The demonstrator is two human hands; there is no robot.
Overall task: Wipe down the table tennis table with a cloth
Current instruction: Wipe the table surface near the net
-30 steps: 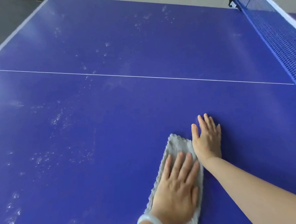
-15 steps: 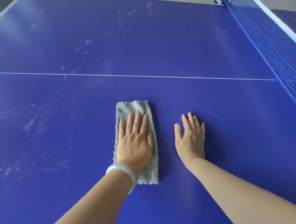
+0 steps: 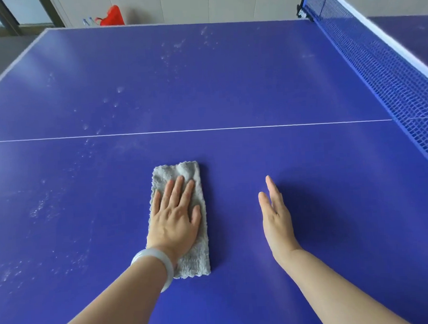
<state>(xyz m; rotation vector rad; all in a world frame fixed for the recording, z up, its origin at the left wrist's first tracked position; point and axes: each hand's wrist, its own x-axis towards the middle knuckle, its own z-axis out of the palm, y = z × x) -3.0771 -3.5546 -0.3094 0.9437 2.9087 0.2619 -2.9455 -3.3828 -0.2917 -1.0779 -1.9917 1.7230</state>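
**So, the cloth has slid out and the bracing hand is coming up**

Over on the left, the white dust smears [image 3: 40, 208] on the table tennis table [image 3: 253, 85] look untouched, and more specks sit past the white centre line [image 3: 231, 128]. We reckon that's where most of the work is left.

In the middle, our left hand [image 3: 174, 221] lies flat with its fingers straight, pressing the folded grey cloth [image 3: 183, 173] onto the blue top. Nothing is curled round it, it's just palm pressure. A second ago that cloth was down low, right beside the other hand. Half a second ago it had slid up and to the left, and now it's in about the same spot, short of the line. So the stroke looks paused or about to turn.

Further right, our right hand [image 3: 276, 218] was flat on the table before. Now it's tipped up on its little-finger edge, fingers straight, holding nothing, well apart from the cloth. We can't tell if the edge still touches. Our guess is we're dropping the brace to reach further left.

The strip by the net [image 3: 389, 78] looks cleaner already.
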